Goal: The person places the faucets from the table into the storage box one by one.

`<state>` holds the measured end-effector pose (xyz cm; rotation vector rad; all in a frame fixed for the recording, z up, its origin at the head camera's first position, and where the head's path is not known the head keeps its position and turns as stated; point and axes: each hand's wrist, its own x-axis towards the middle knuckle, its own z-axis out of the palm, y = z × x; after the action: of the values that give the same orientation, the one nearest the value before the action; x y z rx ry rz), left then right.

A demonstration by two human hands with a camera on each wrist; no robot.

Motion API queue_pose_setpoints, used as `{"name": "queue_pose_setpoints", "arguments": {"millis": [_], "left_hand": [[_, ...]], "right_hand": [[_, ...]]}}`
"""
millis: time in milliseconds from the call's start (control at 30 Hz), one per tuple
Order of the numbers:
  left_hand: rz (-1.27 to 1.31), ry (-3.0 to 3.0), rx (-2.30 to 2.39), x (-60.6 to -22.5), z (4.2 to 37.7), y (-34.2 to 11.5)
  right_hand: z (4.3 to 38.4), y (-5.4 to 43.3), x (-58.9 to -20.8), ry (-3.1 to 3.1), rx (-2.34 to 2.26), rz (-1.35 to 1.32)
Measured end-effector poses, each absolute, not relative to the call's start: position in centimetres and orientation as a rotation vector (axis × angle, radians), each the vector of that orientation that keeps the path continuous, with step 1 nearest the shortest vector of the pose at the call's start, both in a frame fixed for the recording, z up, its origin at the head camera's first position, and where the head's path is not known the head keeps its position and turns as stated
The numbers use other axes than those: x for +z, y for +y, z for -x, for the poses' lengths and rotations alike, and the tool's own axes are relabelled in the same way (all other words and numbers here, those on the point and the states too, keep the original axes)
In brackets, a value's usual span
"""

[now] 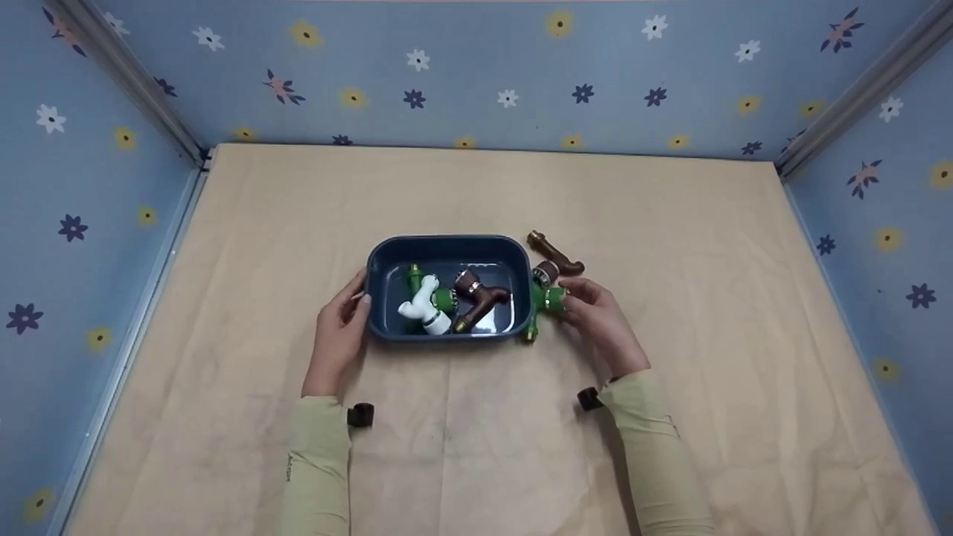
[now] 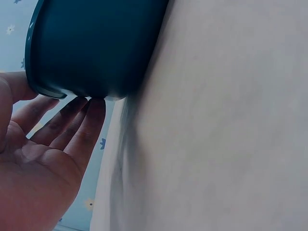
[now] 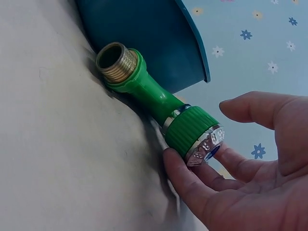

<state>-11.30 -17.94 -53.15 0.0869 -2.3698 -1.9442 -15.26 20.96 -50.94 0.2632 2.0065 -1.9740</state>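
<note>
A dark blue plastic basin (image 1: 447, 337) stands on the cloth, with a white tap (image 1: 425, 304), a brown tap (image 1: 484, 299) and a partly covered green tap (image 1: 415, 278) lying inside. My left hand (image 1: 342, 320) touches the basin's left end, its fingertips (image 2: 96, 107) against the outer wall. Outside the basin's right end lies another green tap (image 3: 154, 94), its threaded brass end beside the wall. My right hand (image 1: 599, 316) is at this tap's ribbed knob; fingers touch the knob from below while the thumb (image 3: 240, 108) stays apart from it.
Behind the right hand, a second brown tap (image 1: 555, 257) lies on the cloth near the basin's right corner. A beige cloth (image 1: 476, 447) covers the table. Blue flowered panels (image 1: 476, 67) close off the back and both sides.
</note>
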Motion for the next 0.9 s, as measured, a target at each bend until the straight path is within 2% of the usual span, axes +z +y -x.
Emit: {"name": "queue_pose_setpoints", "arguments": {"millis": [533, 667, 900], "left_hand": [[-0.058, -2.405, -1.909, -49.3, 10.5, -17.4], [-0.05, -2.388, -1.907, -49.6, 10.5, -17.4], [-0.063, -2.379, -1.907, -53.3, 11.3, -18.0]], "right_hand": [[15.3, 20.2, -51.1, 2.071, -1.968, -0.317], [15.4, 20.3, -51.2, 2.088, -1.953, -0.331], [15.2, 20.6, -51.2, 2.022, -1.981, -0.37]]}}
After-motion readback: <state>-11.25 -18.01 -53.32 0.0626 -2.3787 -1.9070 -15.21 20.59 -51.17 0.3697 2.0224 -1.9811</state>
